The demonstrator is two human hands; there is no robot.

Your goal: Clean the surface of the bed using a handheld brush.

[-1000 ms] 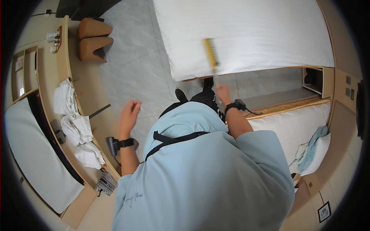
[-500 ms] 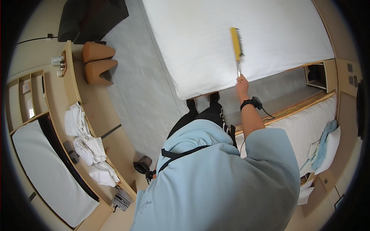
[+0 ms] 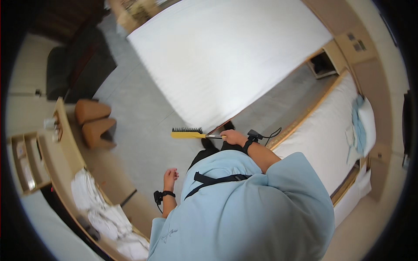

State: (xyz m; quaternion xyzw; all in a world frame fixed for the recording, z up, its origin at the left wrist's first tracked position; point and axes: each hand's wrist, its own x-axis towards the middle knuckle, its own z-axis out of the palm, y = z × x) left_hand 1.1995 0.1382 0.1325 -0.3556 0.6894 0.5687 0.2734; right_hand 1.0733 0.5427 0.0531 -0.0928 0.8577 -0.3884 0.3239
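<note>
A bed brush [image 3: 188, 135] with a yellow head, dark bristles and a pale handle is gripped at its handle end by my right hand [image 3: 235, 137]. It points left, bristles facing away from me, over the floor by the near corner of the white-covered bed [image 3: 226, 56]. To the left of my body hangs my left hand [image 3: 170, 175], its fingers loosely bent and apart, with nothing in it. A black band with a small device circles each wrist.
A second white-covered bed [image 3: 318, 135], bearing a light-blue cloth [image 3: 359, 124], runs along my right. Two brown stools [image 3: 96, 124] stand beside the long desk [image 3: 72, 139] on the left. White folded linens [image 3: 106, 215] lie on that desk. Dark armchair [image 3: 80, 65] at far left.
The brush has come off the far bed's surface and swung left and toward me in my right hand. My left hand has come forward into view. The whole view has turned.
</note>
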